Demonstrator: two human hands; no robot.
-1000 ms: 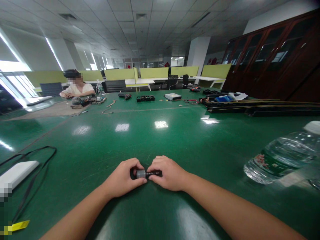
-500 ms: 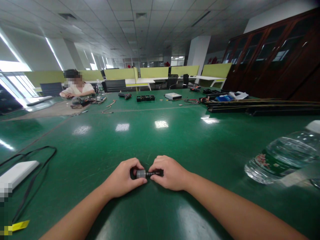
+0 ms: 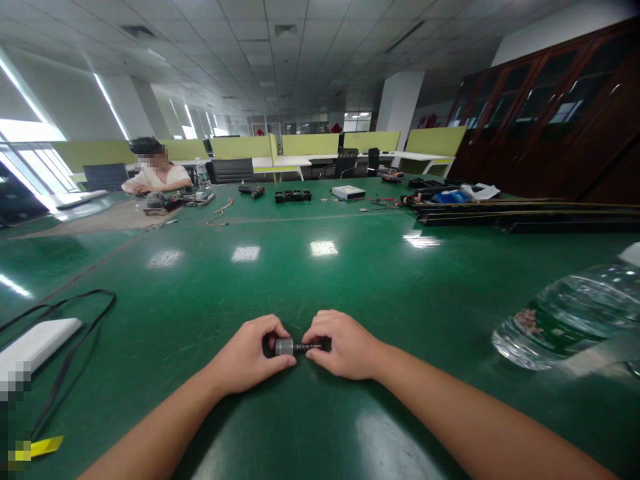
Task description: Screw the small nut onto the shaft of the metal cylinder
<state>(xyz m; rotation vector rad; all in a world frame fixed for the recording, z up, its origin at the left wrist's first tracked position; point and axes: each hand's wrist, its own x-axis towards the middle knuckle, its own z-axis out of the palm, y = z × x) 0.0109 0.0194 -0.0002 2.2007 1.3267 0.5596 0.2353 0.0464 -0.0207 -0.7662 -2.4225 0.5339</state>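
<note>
A small grey cylinder (image 3: pixel 285 347) with a thin dark ribbed shaft (image 3: pixel 305 347) lies sideways between my hands, low over the green table (image 3: pixel 320 280). My left hand (image 3: pixel 253 353) is closed round the cylinder, thumb below and fingers above; its left end is partly hidden in the palm. On the other side, my right hand (image 3: pixel 345 345) pinches the shaft between thumb and fingers, and the curled fingers partly cover the far end. A short stretch of shaft shows between the two hands.
A large water bottle (image 3: pixel 560 320) lies at the right. A white box (image 3: pixel 37 350) and black strap (image 3: pixel 63 367) are at the left. Farther back are black bars (image 3: pixel 465 215), a black part (image 3: pixel 293 196), a white case (image 3: pixel 349 193) and a seated person (image 3: pixel 157 175).
The whole view has shifted slightly, moving the scene a little to the right. Both hands keep nearly the same pose, with the right hand marginally farther from the left.
</note>
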